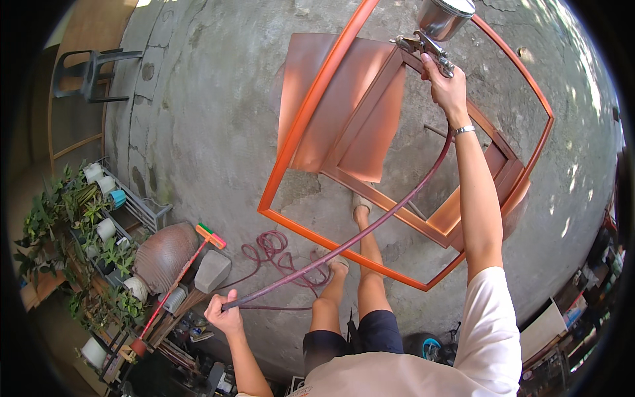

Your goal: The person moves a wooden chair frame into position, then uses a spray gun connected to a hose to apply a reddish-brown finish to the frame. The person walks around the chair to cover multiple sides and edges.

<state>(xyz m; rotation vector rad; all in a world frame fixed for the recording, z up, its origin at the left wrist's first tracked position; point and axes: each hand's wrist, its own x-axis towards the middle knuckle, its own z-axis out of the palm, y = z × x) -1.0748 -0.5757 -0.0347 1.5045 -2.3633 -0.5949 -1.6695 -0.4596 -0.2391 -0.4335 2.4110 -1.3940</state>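
Observation:
My right hand, at the upper right, is wrapped round the handle of a metal spray gun with a silver cup. From the gun a dark red hose sags down to the lower left. There my left hand is closed on it, at chest side. An orange-painted frame stretches across the middle, around my lower legs and below the gun. Inside its outline is a brown wooden panelled frame. Behind that lies a brown-stained sheet. What supports the frames is mostly hidden.
Loops of hose lie on the concrete floor left of my feet. A grey block, a large clay jar, a red-handled brush and potted plants line the left. A dark plastic chair stands farther off.

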